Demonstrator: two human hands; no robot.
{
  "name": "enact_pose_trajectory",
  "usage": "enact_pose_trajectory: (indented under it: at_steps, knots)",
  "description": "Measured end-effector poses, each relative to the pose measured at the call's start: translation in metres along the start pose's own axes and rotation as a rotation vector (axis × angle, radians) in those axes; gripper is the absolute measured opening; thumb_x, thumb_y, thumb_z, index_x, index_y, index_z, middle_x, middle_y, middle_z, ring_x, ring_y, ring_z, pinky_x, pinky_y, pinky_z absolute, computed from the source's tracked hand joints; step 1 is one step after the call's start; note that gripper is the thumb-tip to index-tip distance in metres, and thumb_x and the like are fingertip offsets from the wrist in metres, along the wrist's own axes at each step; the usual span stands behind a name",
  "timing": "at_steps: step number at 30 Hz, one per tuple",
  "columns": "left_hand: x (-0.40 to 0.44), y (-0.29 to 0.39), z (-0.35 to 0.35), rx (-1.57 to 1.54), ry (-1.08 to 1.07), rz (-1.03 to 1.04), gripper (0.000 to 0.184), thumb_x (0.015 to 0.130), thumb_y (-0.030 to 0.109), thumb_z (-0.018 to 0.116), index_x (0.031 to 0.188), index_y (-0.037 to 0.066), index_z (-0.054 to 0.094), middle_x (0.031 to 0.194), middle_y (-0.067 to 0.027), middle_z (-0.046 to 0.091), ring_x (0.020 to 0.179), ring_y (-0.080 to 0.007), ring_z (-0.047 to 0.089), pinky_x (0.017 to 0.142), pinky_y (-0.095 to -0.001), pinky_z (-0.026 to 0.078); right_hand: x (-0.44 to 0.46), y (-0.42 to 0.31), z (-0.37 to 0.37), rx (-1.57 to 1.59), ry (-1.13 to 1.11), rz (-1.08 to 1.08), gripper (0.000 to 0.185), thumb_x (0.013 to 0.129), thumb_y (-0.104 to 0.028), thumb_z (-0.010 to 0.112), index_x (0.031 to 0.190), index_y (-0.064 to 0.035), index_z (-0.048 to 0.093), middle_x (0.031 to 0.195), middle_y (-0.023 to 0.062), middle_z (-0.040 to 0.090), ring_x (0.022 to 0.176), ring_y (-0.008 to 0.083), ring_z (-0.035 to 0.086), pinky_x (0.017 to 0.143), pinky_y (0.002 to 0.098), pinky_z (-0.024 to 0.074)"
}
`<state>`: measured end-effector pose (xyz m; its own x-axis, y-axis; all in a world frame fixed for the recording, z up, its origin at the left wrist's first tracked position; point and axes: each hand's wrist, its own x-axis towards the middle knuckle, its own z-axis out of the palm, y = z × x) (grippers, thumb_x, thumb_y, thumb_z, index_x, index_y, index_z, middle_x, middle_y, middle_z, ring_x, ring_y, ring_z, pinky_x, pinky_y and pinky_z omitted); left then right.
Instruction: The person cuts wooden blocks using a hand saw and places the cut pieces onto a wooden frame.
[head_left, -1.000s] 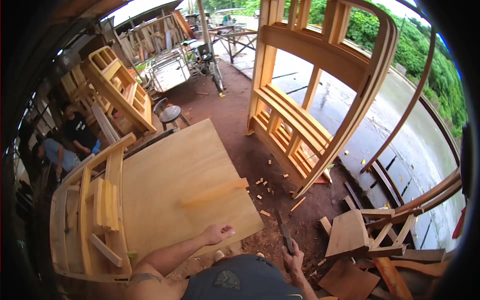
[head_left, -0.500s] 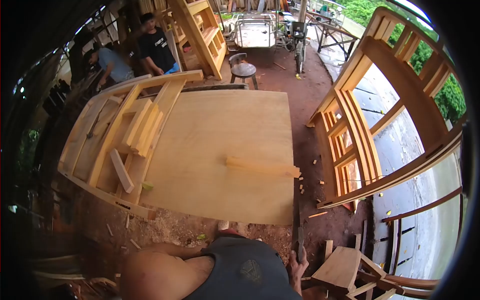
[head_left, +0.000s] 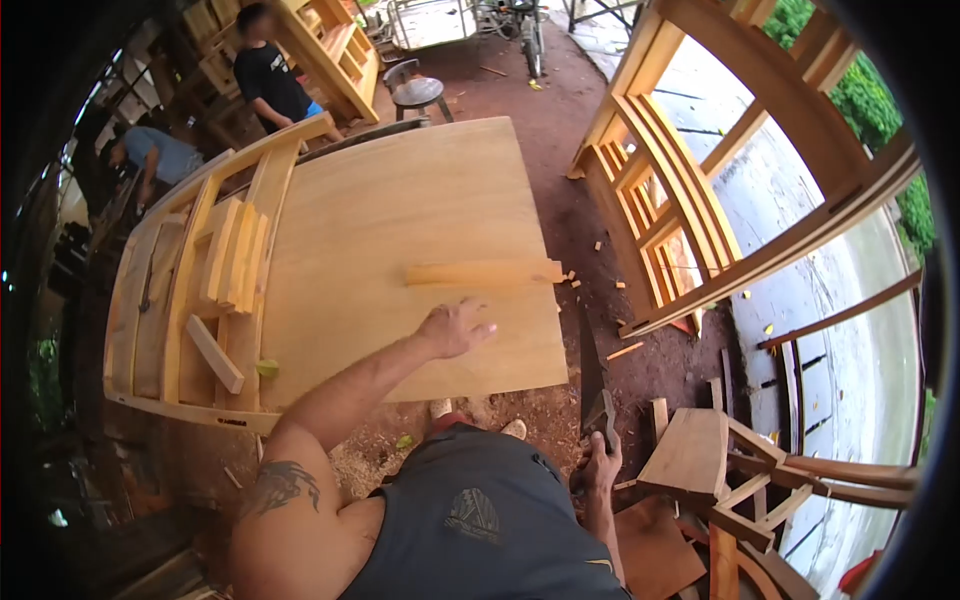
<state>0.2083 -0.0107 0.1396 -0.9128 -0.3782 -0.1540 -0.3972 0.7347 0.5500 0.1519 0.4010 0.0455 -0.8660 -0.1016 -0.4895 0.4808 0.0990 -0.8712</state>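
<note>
The left hand is open, palm down with the fingers loosely spread, over the broad pale plywood worktop, just on the near side of the narrow orange-toned wooden board; whether it touches the surface, I cannot tell. That board lies flat towards the worktop's right edge, its right end projecting past that edge. The right hand is closed around the handle of a dark, long-bladed handsaw, whose blade points away from the body, beside the worktop's near right corner. Along the worktop's left edge lies a yellowish wooden frame, with a cluster of short yellow wood strips upon it.
</note>
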Motion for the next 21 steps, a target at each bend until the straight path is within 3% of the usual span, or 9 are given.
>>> enact_pose_trajectory:
  at_steps: [2,5,8,9,12,16,17,20,21]
  knots:
    - [0.054,-0.015,0.013,0.078,0.073,0.001,0.071,0.094,0.046,0.074,0.149,0.006,0.052,0.146,-0.0226,0.059,0.133,-0.0392,0.058,0.116,-0.0492,0.045,-0.002,0.013,-0.004,-0.042,0.021,-0.033,0.042,0.102,-0.021,0.071,0.14,-0.007,0.06,0.074,-0.0001,0.058,0.057,0.0092,0.054,0.05,0.0266,0.0475]
    - [0.108,-0.029,0.03,0.281,0.081,0.069,0.079,0.091,0.049,0.076,0.151,0.006,0.049,0.149,-0.0223,0.054,0.14,-0.04,0.051,0.117,-0.0536,0.04,-0.011,0.026,-0.007,-0.092,0.036,-0.079,0.053,0.102,-0.022,0.072,0.15,-0.0082,0.057,0.079,0.0004,0.062,0.061,0.0082,0.056,0.053,0.0267,0.0485]
    - [0.146,-0.031,0.039,0.422,-0.11,-0.011,0.081,0.089,0.048,0.078,0.153,0.009,0.047,0.151,-0.0201,0.053,0.142,-0.0384,0.049,0.118,-0.0552,0.038,-0.031,0.019,-0.007,-0.181,0.063,-0.191,0.052,0.101,-0.028,0.074,0.148,-0.0122,0.061,0.089,0.0051,0.071,0.071,0.0096,0.061,0.065,0.0302,0.0523]
    - [0.156,-0.03,0.043,0.441,-0.12,-0.007,0.081,0.088,0.047,0.078,0.153,0.009,0.048,0.15,-0.0198,0.053,0.142,-0.0382,0.049,0.118,-0.0551,0.039,-0.037,0.016,-0.008,-0.184,0.067,-0.164,0.054,0.1,-0.026,0.074,0.15,-0.0101,0.06,0.089,0.0047,0.072,0.076,0.0096,0.061,0.069,0.0297,0.0531]
    - [0.177,-0.027,0.051,0.467,-0.128,0.021,0.079,0.088,0.045,0.079,0.152,0.011,0.049,0.149,-0.019,0.054,0.14,-0.0377,0.052,0.116,-0.0545,0.041,-0.058,-0.003,-0.008,-0.146,0.057,-0.277,0.053,0.102,-0.02,0.072,0.151,-0.0064,0.058,0.086,0.0006,0.067,0.069,0.0068,0.056,0.062,0.0263,0.0483]
    - [0.19,-0.016,0.051,0.461,-0.13,0.067,0.077,0.088,0.044,0.08,0.151,0.013,0.05,0.147,-0.0186,0.056,0.138,-0.0371,0.054,0.114,-0.0522,0.045,-0.066,-0.009,-0.013,-0.169,0.058,-0.393,0.054,0.101,-0.021,0.073,0.15,-0.0033,0.057,0.099,0.0029,0.072,0.083,0.0088,0.062,0.076,0.0275,0.0545]
    - [0.192,-0.012,0.051,0.465,-0.139,0.065,0.076,0.088,0.044,0.08,0.151,0.013,0.051,0.146,-0.0187,0.056,0.137,-0.0369,0.054,0.113,-0.0515,0.046,-0.068,-0.019,-0.011,-0.182,0.061,-0.419,0.056,0.1,-0.02,0.073,0.149,-0.0013,0.056,0.107,0.0054,0.075,0.09,0.0095,0.065,0.083,0.0281,0.0552]
    - [0.187,-0.004,0.048,0.458,-0.135,0.061,0.074,0.089,0.044,0.079,0.151,0.014,0.052,0.143,-0.0191,0.058,0.137,-0.0371,0.055,0.112,-0.0502,0.047,-0.065,-0.025,-0.014,-0.181,0.02,-0.487,0.057,0.097,-0.019,0.075,0.149,-0.0031,0.057,0.114,0.0163,0.078,0.1,0.0192,0.076,0.089,0.0318,0.0574]
    - [0.186,-0.007,0.048,0.456,-0.111,0.079,0.073,0.09,0.045,0.078,0.15,0.013,0.052,0.142,-0.019,0.059,0.136,-0.0371,0.056,0.112,-0.0501,0.047,-0.068,-0.036,-0.013,-0.172,0.006,-0.469,0.058,0.096,-0.017,0.076,0.148,-0.0025,0.057,0.112,0.0173,0.078,0.097,0.0217,0.077,0.087,0.0315,0.0578]
